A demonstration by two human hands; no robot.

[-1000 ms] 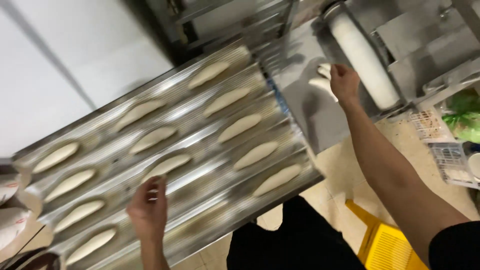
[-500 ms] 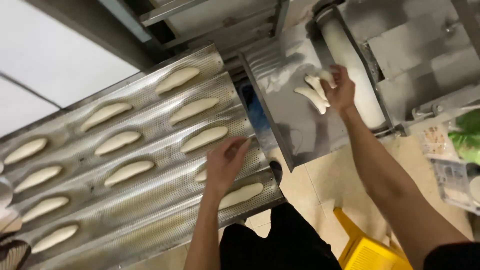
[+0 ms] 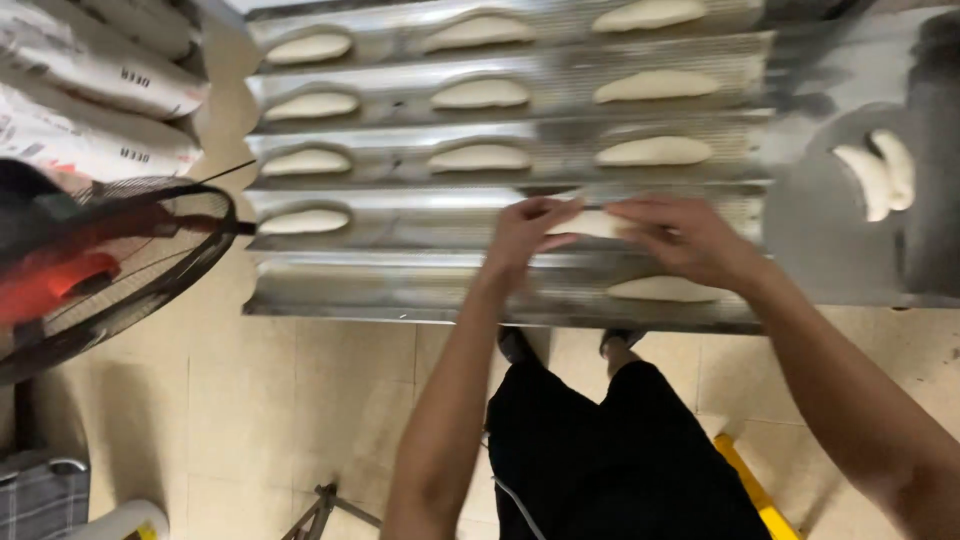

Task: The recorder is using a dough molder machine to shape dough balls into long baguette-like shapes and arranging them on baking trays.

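Note:
A corrugated metal baking tray (image 3: 400, 285) holds several long pale dough pieces in its channels. My left hand (image 3: 528, 232) and my right hand (image 3: 683, 238) together hold one dough piece (image 3: 590, 224) over the tray's fourth channel, one hand at each end. Another dough piece (image 3: 664, 289) lies in the nearest channel just below my right hand. Two more shaped dough pieces (image 3: 880, 172) rest on the metal plate (image 3: 830, 250) of the machine at the right.
A fan with a black wire guard (image 3: 110, 260) stands at the left. Stacked flour sacks (image 3: 90, 90) lie at the upper left. A yellow stool (image 3: 760, 490) sits on the tiled floor by my legs.
My right hand has come from the machine plate to the tray with a dough piece. My left hand now grips its other end. The view has swung left.

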